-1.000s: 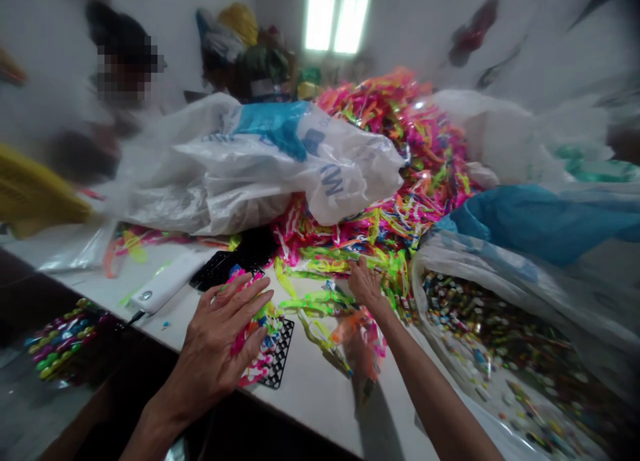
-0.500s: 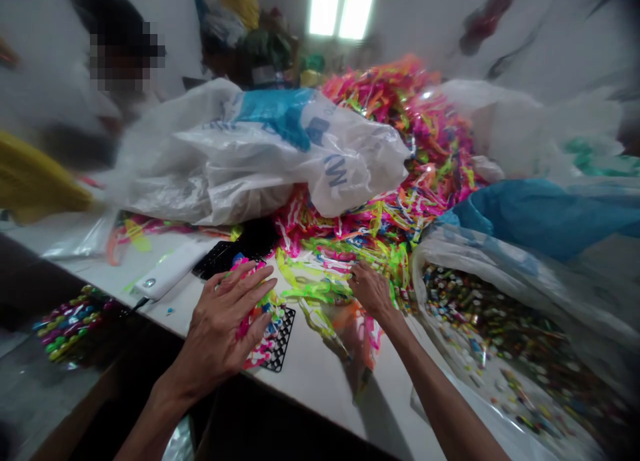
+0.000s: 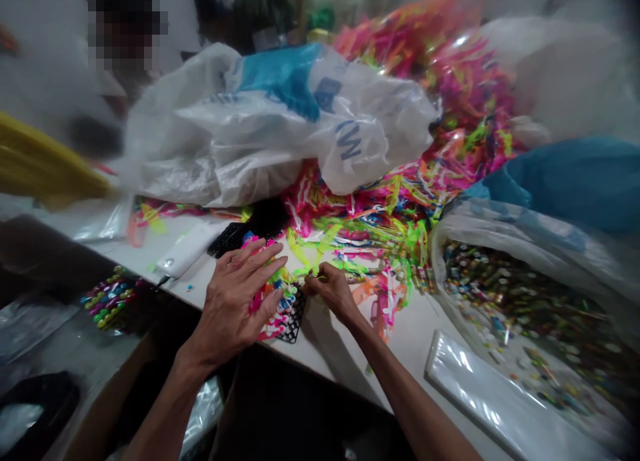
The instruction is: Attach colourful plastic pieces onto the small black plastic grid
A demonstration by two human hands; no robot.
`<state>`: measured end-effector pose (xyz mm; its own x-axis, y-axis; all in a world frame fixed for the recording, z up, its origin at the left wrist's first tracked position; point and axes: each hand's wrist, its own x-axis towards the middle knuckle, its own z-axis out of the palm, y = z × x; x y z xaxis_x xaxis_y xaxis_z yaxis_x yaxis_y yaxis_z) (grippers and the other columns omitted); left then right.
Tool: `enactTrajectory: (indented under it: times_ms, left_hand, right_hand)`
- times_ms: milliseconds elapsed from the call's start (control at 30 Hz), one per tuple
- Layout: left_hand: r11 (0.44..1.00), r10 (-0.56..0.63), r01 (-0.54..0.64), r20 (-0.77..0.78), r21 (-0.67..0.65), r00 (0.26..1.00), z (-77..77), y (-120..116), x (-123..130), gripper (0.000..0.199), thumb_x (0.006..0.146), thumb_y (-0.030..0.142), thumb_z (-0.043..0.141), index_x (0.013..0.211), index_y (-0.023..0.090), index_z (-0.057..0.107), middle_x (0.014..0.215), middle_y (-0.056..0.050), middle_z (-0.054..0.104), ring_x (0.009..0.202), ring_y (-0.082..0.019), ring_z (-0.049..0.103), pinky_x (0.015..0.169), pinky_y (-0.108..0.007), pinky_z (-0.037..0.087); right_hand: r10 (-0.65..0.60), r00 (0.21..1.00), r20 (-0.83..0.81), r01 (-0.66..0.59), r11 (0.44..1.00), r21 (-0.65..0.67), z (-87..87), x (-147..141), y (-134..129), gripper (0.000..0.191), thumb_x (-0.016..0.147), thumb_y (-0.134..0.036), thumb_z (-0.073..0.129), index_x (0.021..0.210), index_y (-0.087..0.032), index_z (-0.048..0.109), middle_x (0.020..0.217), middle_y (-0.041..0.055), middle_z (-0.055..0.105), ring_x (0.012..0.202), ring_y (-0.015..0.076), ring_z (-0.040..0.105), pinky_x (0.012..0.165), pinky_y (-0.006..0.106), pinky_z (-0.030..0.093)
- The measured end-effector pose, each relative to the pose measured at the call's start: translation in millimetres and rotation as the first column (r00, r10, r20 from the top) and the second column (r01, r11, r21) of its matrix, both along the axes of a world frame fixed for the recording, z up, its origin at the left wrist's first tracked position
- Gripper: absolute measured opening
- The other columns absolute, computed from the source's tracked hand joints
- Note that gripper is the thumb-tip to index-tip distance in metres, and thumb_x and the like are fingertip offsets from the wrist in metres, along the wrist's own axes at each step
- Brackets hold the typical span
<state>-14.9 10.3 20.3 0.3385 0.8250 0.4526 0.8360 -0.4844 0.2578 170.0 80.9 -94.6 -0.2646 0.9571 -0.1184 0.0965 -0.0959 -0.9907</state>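
Neon plastic strips [image 3: 400,201], thin and glossy in pink, green, orange and yellow, are lying in a tangled heap that is rising toward twelve o'clock. A crinkled white plastic sack [image 3: 260,134] with blue print is slumping over the heap at eleven o'clock. At three o'clock a clear bag [image 3: 525,294] is holding many small, shiny multicoloured pieces, with blue sheeting [image 3: 575,181] behind it. A flat black grid tray [image 3: 294,321], square-holed, is sitting near the front edge of the white table [image 3: 410,341], half covered by bright clipped pieces. A white rounded device [image 3: 186,251] is lying at ten o'clock. A blurred person is standing beyond the table at eleven o'clock, against a pale wall.

The left hand [image 3: 239,302] is lying flat with fingers spread, pressing on the colourful pieces over the tray. The right hand [image 3: 333,293] is curling beside the tray's far corner, its fingertips pinching a yellow-green strip [image 3: 320,261] at the heap's near edge.
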Motion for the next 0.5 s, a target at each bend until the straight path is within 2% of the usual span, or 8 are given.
enactTrajectory:
  times_ms: [100,200,300,367,433,500]
  left_hand:
    - [1.000,0.002,-0.001,0.009,-0.003,1.000,-0.4,0,0,0.036,0.088,0.028,0.047,0.124,0.023,0.048,0.135,-0.003,0.048,0.129,-0.024,0.035,0.103,-0.047,0.031]
    - [1.000,0.006,-0.005,0.015,-0.003,1.000,-1.1,0,0,0.036,0.088,0.027,0.047,0.124,0.023,0.049,0.135,-0.004,0.048,0.129,-0.024,0.035,0.103,-0.047,0.030]
    - [1.000,0.012,-0.012,0.010,0.003,1.000,-1.2,0,1,0.039,0.088,0.027,0.047,0.127,0.023,0.046,0.136,-0.004,0.047,0.129,-0.024,0.035,0.103,-0.047,0.030]
    - [1.000,0.009,-0.009,-0.013,0.010,1.000,-0.8,0,1,0.043,0.088,0.027,0.047,0.131,0.023,0.042,0.137,-0.005,0.046,0.130,-0.024,0.035,0.103,-0.047,0.030]
    - [1.000,0.001,0.000,-0.052,0.017,0.999,-0.4,0,1,0.045,0.088,0.027,0.046,0.132,0.025,0.040,0.138,-0.004,0.045,0.131,-0.024,0.033,0.102,-0.047,0.030]
    - [1.000,-0.002,0.004,-0.090,0.017,0.996,-0.2,0,1,0.043,0.088,0.027,0.046,0.131,0.027,0.042,0.139,-0.003,0.043,0.131,-0.025,0.032,0.101,-0.048,0.031]
  right_hand:
    - [0.021,0.998,0.067,-0.023,0.999,0.037,-7.1,3,3,0.010,0.067,-0.024,0.056,0.070,-0.019,0.048,0.062,-0.0026,0.058,0.056,0.0133,0.055,0.052,0.022,0.040]
    - [-0.003,0.967,0.256,-0.041,0.985,0.168,-6.1,6,2,0.009,0.067,-0.018,0.055,0.064,-0.019,0.046,0.058,-0.0040,0.052,0.054,0.0113,0.049,0.050,0.020,0.033]
    - [-0.040,0.882,0.470,-0.138,0.931,0.338,-5.3,-1,-2,0.010,0.069,-0.013,0.052,0.063,-0.018,0.046,0.057,-0.0030,0.049,0.054,0.0112,0.044,0.050,0.021,0.026]
    - [-0.080,0.805,0.588,-0.217,0.883,0.417,-7.4,-11,-7,0.011,0.071,-0.008,0.048,0.066,-0.017,0.050,0.061,-0.0007,0.052,0.057,0.0120,0.045,0.052,0.023,0.025]
    - [-0.124,0.731,0.671,-0.255,0.862,0.438,-9.3,-19,-10,0.015,0.071,-0.004,0.045,0.070,-0.016,0.053,0.067,0.0018,0.057,0.060,0.0131,0.047,0.054,0.024,0.026]
    - [-0.124,0.703,0.700,-0.263,0.870,0.418,-7.4,-20,-14,0.018,0.072,-0.003,0.045,0.077,-0.016,0.057,0.071,0.0036,0.060,0.063,0.0144,0.050,0.056,0.024,0.028]
